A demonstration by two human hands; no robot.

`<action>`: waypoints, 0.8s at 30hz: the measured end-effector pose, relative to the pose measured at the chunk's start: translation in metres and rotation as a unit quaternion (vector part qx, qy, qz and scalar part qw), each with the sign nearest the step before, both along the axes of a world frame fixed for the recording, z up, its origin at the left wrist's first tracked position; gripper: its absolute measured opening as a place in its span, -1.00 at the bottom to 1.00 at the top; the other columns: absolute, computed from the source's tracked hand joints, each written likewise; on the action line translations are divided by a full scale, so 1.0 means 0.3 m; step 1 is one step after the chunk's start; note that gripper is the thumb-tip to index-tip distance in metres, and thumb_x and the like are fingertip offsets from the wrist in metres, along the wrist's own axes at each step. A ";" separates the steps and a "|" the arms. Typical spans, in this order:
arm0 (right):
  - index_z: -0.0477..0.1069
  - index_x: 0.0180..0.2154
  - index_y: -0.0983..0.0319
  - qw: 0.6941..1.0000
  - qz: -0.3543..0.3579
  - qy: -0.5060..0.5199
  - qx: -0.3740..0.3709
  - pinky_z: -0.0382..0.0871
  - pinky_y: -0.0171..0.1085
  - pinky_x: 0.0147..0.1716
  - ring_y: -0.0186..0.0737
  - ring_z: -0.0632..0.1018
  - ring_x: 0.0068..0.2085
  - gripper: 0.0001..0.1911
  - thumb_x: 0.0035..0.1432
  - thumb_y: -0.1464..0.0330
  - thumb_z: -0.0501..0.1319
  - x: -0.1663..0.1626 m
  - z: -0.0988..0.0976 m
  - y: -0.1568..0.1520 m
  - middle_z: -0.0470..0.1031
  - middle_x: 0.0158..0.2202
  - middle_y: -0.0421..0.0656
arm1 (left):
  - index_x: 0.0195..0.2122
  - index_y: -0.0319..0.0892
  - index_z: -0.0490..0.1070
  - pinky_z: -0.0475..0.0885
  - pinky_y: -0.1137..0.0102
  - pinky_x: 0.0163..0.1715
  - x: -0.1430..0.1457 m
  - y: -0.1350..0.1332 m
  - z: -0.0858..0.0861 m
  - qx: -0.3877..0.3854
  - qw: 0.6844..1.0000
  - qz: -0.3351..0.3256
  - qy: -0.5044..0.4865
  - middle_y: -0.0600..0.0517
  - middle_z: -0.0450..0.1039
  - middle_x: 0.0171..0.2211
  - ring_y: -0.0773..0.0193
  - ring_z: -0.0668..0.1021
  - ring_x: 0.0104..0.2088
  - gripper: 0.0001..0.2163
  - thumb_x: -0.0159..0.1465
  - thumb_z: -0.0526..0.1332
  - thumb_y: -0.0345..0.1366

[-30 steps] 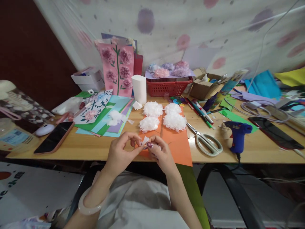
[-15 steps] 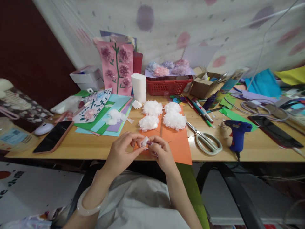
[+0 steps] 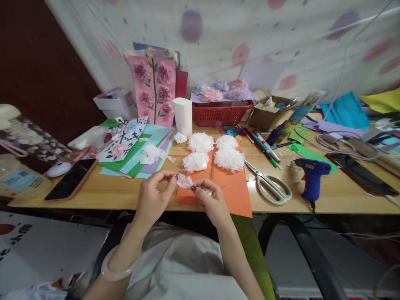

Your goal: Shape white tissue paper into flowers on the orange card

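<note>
A small piece of thin white tissue paper (image 3: 185, 182) stretches between my two hands above the desk's front edge. My left hand (image 3: 156, 193) pinches its left end between thumb and forefinger. With thumb and curled fingers, my right hand (image 3: 210, 199) grips the other end, and a bit more white shows at those fingers. Beneath and beyond my hands lies a folded orange sheet (image 3: 236, 196). Several fluffy white paper flowers (image 3: 229, 159) rest on its far part. Loose torn tissue (image 3: 151, 154) lies to the left on coloured paper sheets (image 3: 131, 168).
Cream-handled scissors (image 3: 271, 187) and a blue glue gun (image 3: 312, 175) lie to the right. Markers (image 3: 265, 148) sit behind them. A white roll (image 3: 182, 116) and a red basket (image 3: 220, 114) stand at the back. A phone (image 3: 71, 181) lies at left.
My left hand has drawn slightly left, away from my right. The white tissue, bunched between the fingers before, is now stretched out between both hands.
</note>
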State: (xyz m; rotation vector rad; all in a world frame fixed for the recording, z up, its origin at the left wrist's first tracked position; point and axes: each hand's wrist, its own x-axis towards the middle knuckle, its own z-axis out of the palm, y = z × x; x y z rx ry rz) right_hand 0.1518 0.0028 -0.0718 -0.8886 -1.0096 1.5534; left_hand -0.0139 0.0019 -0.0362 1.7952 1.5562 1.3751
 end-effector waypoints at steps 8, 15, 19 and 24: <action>0.47 -0.42 0.18 1.000 -0.011 -0.012 -0.003 -0.14 -0.38 -0.63 -0.44 -0.02 -0.60 -0.78 0.08 0.17 0.33 -0.004 -0.003 0.000 0.08 -0.62 -0.36 | -0.40 -0.16 0.52 0.53 0.43 -0.30 -0.029 0.038 -0.003 -0.048 0.946 0.042 -0.316 0.05 0.60 -0.42 0.27 0.61 -0.34 -0.83 0.08 0.40 -0.20; 0.48 -0.38 0.20 1.000 -0.002 -0.020 0.000 -0.10 -0.40 -0.66 -0.46 0.01 -0.62 -0.75 0.07 0.15 0.33 -0.010 -0.001 0.003 0.06 -0.65 -0.39 | -0.41 -0.23 0.60 0.56 0.46 -0.35 0.008 0.014 0.020 -0.321 0.845 -0.112 -0.413 -0.02 0.66 -0.39 0.30 0.63 -0.39 -0.63 -0.21 0.59 -0.16; 0.46 -0.39 0.21 1.000 0.006 -0.005 -0.017 -0.13 -0.41 -0.67 -0.48 0.00 -0.64 -0.73 0.03 0.15 0.35 -0.009 0.008 0.004 0.03 -0.67 -0.42 | -0.46 -0.24 0.61 0.55 0.51 -0.37 0.013 0.062 0.017 -0.307 0.870 -0.112 -0.371 0.02 0.64 -0.46 0.38 0.60 -0.46 -0.60 -0.28 0.60 -0.14; 0.46 -0.36 0.23 0.994 0.003 0.084 -0.072 -0.19 -0.45 -0.68 -0.50 -0.01 -0.63 -0.67 0.01 0.11 0.38 -0.010 0.030 0.008 0.03 -0.65 -0.42 | -0.42 -0.22 0.56 0.58 0.37 -0.27 -0.105 0.255 0.058 -0.189 0.960 -0.048 -0.203 -0.01 0.64 -0.40 0.27 0.63 -0.39 -0.65 -0.18 0.53 -0.13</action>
